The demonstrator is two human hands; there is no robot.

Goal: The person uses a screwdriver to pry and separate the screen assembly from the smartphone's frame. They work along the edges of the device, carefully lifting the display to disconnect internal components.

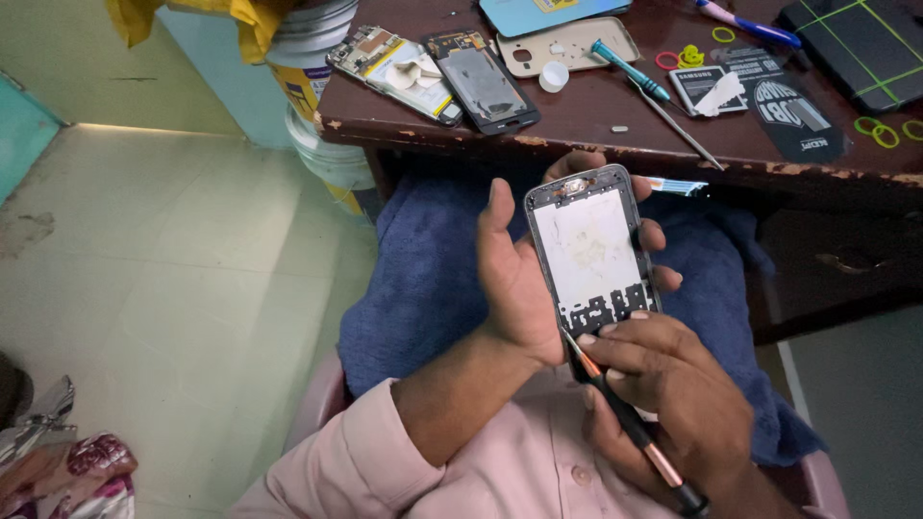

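My left hand (514,279) holds an opened phone frame (591,250) upright over my lap, its white inner plate facing me and fingers wrapped round its right edge. My right hand (673,399) grips a thin black and copper-coloured tool (630,428) like a pen, its tip touching the lower left corner of the phone frame. My thumb rests on the frame's bottom edge.
A worn brown table (577,120) ahead carries two more dismantled phones (481,82) (394,67), a beige back cover (572,43), a teal screwdriver (630,69), a battery (707,88), rubber bands and a small white cap. Stacked buckets (317,106) stand at left. Blue cloth (423,279) covers my lap.
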